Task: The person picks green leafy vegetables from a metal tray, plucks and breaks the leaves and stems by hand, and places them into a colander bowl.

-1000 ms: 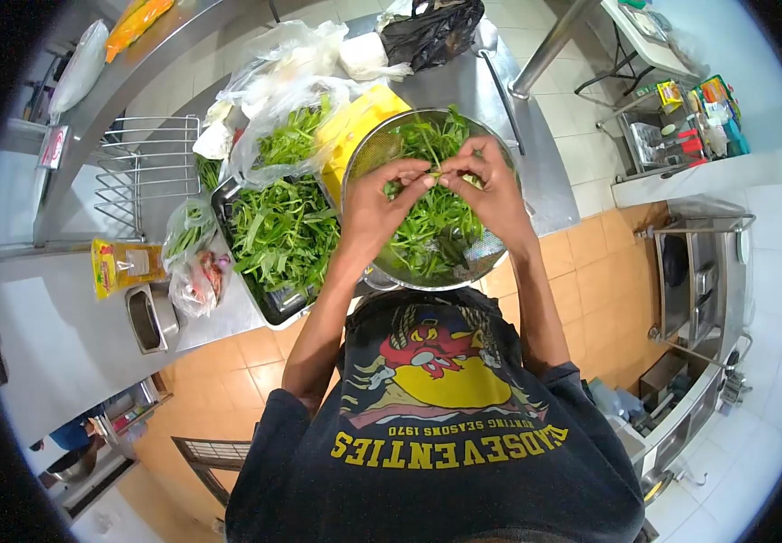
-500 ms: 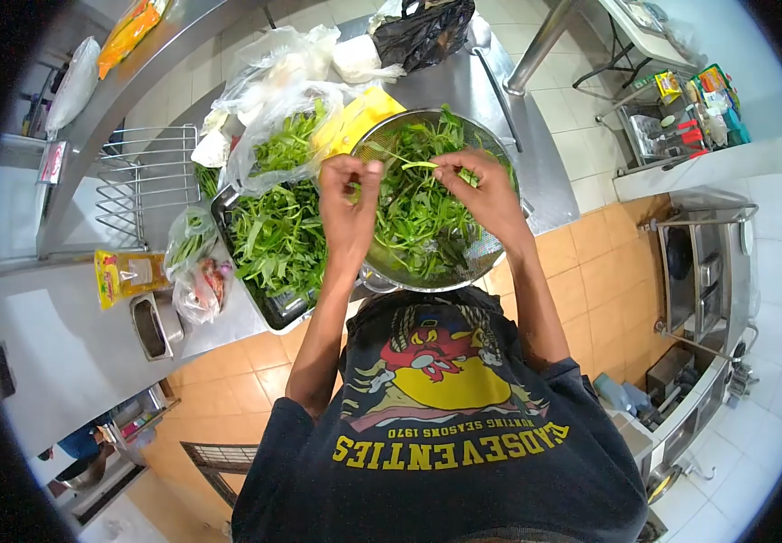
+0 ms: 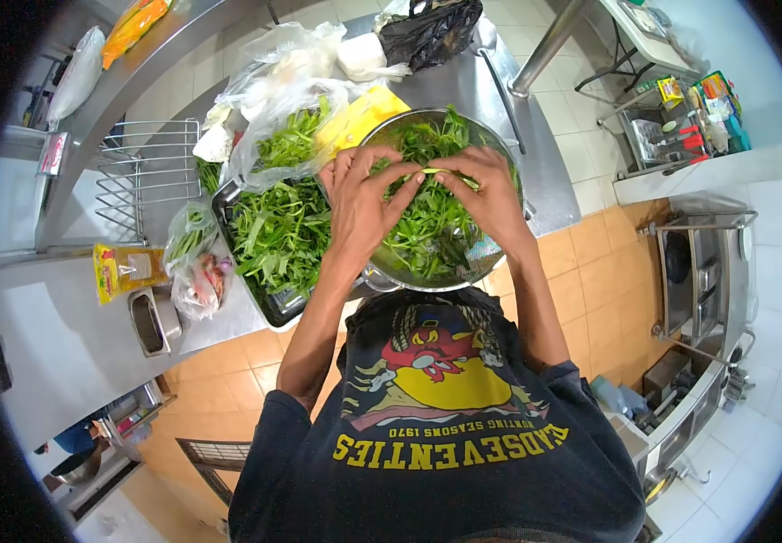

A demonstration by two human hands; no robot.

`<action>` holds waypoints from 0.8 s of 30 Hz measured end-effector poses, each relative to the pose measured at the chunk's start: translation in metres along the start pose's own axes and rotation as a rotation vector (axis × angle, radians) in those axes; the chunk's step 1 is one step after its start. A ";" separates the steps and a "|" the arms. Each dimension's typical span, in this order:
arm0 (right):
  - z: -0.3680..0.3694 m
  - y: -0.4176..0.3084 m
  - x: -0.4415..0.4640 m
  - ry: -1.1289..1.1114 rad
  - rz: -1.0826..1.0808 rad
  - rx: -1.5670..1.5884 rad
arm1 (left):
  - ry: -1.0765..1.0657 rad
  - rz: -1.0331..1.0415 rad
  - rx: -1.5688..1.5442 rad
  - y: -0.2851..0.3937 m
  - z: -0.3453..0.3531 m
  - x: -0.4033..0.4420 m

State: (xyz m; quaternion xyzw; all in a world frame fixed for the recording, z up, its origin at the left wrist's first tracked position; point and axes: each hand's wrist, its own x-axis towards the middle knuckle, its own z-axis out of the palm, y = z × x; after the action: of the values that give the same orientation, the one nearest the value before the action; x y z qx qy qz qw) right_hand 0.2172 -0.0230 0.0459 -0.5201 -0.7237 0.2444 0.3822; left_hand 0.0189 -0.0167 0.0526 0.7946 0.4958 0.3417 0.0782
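Note:
Over a round metal mesh strainer (image 3: 474,264) full of leafy greens (image 3: 431,231), both hands meet at a short pale-green stem (image 3: 431,170). My left hand (image 3: 365,195) is closed, thumb and fingers pinching the stem's left end. From the other side my right hand (image 3: 483,188) pinches it between thumb and forefinger. To the left, a dark rectangular tray (image 3: 284,312) holds a heap of leafy greens (image 3: 278,231). A clear plastic bag (image 3: 246,167) with more greens (image 3: 291,140) lies at the tray's far end, beside a yellow packet (image 3: 359,118).
A black plastic bag (image 3: 431,36) and a ladle-like utensil (image 3: 504,100) lie at the far end of the steel table (image 3: 549,195). Left are a wire rack (image 3: 151,167), a yellow pouch (image 3: 124,271), a bag of red pieces (image 3: 201,288) and a small metal container (image 3: 154,324).
My left hand has moved right and turned toward the right hand, and now pinches the stem too. Before, only my right hand held it. My right hand has barely moved.

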 end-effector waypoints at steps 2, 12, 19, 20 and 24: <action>0.002 0.002 0.000 0.027 -0.013 0.005 | -0.005 -0.011 -0.013 -0.001 0.000 0.001; 0.000 -0.006 0.002 0.043 -0.078 0.009 | -0.027 -0.020 -0.186 0.001 0.000 0.005; 0.009 -0.003 -0.002 0.055 0.054 0.369 | -0.172 -0.363 -0.821 -0.005 0.009 0.001; 0.010 -0.004 -0.003 0.046 0.085 0.400 | -0.215 -0.469 -0.938 -0.003 0.007 0.000; 0.018 -0.006 -0.005 0.081 0.179 0.586 | -0.212 -0.688 -1.249 -0.015 0.017 -0.012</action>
State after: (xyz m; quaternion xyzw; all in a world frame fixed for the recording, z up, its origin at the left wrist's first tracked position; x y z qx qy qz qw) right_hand 0.2002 -0.0288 0.0382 -0.4587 -0.5579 0.4545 0.5213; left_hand 0.0151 -0.0155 0.0278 0.4289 0.4198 0.4385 0.6690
